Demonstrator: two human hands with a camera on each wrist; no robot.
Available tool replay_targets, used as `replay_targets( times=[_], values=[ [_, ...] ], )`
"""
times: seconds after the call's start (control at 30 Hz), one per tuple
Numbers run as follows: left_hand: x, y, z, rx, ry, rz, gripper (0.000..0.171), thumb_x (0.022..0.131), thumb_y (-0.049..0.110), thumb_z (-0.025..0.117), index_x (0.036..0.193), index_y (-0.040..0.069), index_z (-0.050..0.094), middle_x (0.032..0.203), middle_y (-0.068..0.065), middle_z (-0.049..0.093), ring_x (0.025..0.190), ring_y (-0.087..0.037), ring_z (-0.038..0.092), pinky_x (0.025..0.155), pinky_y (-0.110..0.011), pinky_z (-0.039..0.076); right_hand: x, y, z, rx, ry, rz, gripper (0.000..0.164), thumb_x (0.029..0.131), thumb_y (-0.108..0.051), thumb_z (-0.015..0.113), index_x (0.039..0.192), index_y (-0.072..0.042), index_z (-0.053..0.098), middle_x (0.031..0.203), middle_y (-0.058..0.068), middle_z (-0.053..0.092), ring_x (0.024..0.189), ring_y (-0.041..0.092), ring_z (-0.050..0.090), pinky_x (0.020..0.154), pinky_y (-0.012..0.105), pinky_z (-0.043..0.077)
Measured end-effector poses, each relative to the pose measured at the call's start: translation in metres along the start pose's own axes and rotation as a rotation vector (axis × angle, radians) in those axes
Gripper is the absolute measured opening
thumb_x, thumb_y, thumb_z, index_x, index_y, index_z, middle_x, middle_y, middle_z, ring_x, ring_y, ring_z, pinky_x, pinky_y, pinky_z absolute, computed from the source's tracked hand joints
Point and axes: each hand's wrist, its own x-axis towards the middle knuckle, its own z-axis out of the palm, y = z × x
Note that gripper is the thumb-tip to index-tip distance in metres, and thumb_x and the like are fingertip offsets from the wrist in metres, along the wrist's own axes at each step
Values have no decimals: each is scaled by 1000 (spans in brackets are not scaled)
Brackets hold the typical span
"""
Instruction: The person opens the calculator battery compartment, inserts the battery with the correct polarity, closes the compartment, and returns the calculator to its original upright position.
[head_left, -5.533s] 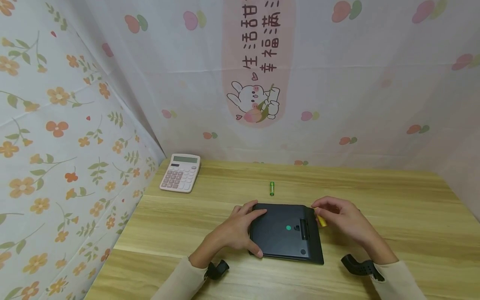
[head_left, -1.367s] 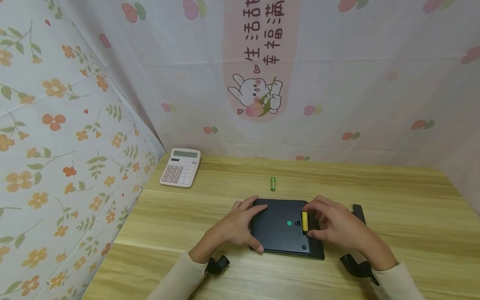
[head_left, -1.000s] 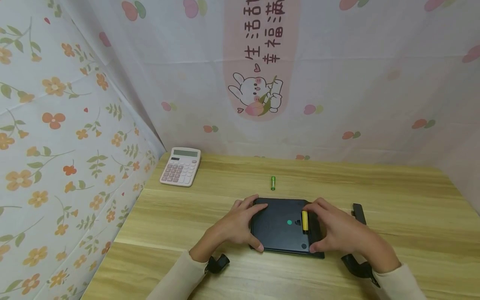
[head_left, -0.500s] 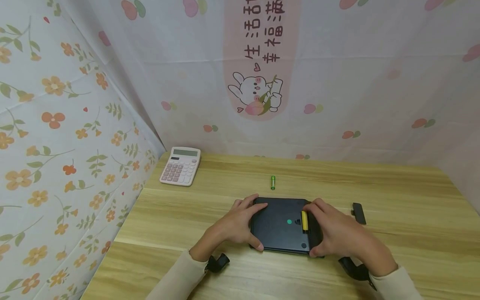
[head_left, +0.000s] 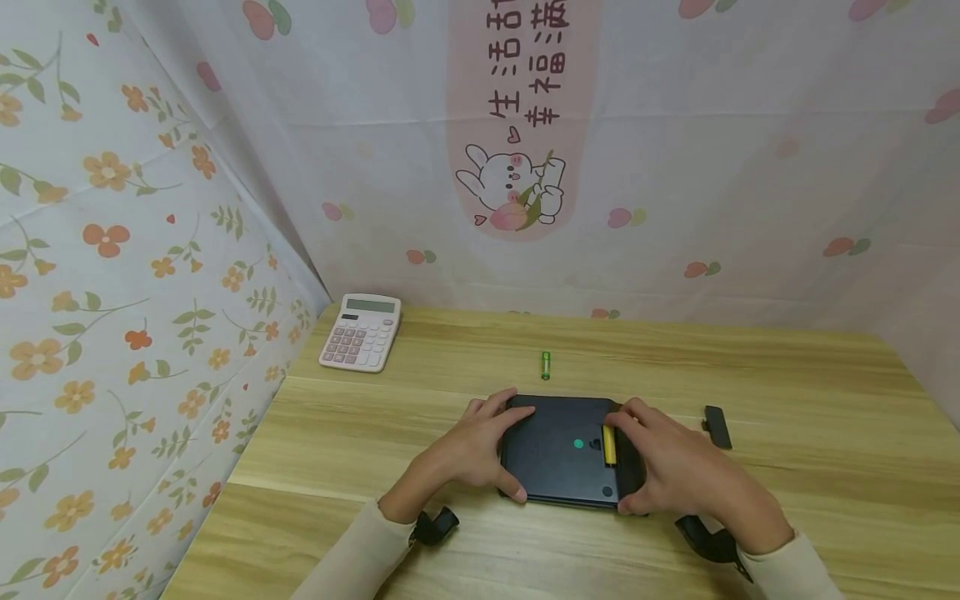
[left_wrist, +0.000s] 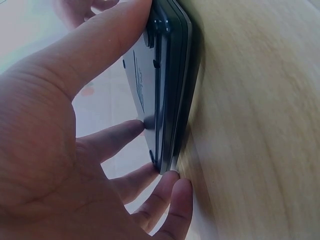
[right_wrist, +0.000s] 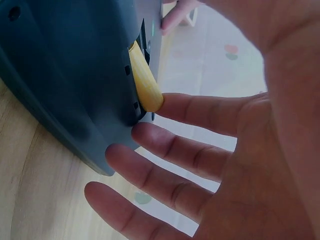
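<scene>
A flat black device (head_left: 551, 462) lies on the table with its underside up, showing a green dot and an uncovered battery slot. My left hand (head_left: 474, 450) grips its left end, thumb at the near edge, fingers spread over the far corner. In the slot sits a yellow battery (head_left: 610, 446); the right wrist view shows the battery (right_wrist: 146, 82) slanting, one end standing out. My right hand (head_left: 671, 458) spans the device's right end. Its index fingertip touches the battery's far end, the thumb is at the near corner, and the other fingers extend fairly straight.
A small black cover (head_left: 717, 427) lies right of the device. Behind the device is a green battery (head_left: 546, 365). A white calculator (head_left: 362, 332) rests at the table's back left. Patterned cloths (head_left: 675, 150) hang behind and to the left.
The yellow battery, earlier in my right hand beside the device, is now in the slot. My right thumb has moved from the battery's near end to the device's near edge. My left hand stays put.
</scene>
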Motion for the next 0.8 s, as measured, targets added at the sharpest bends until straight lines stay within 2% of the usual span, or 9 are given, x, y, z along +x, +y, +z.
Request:
replay_targets(
  times=[0.17, 0.4, 0.6, 0.8],
  values=[
    [0, 0, 0, 4, 1, -3, 116, 69, 41, 108, 167, 22, 50, 180, -5, 25, 148, -30, 36, 115, -51, 46, 0, 0, 0, -6, 4, -9, 102, 65, -51, 106, 147, -5, 64, 136, 10, 56, 73, 3, 48, 54, 27, 43],
    [0, 1, 0, 9, 1, -3, 115, 69, 41, 108, 167, 22, 50, 181, -5, 24, 148, -30, 36, 114, -50, 46, 1, -1, -1, -69, 25, -47, 99, 64, -52, 106, 141, -4, 68, 136, 9, 59, 94, 13, 62, 64, 30, 51],
    [0, 1, 0, 13, 1, -1, 115, 70, 41, 107, 167, 22, 50, 180, -5, 25, 149, -31, 36, 115, -51, 46, 2, -3, -1, -61, 12, -34, 97, 63, -49, 108, 139, -1, 69, 131, 5, 59, 94, 12, 61, 68, 32, 54],
    [1, 0, 0, 13, 4, 2, 115, 70, 41, 107, 167, 22, 50, 180, -5, 25, 148, -30, 36, 114, -50, 46, 3, -3, -1, -60, 8, -13, 101, 62, -49, 109, 140, 0, 68, 131, 7, 61, 98, 16, 65, 75, 39, 58]
  ],
)
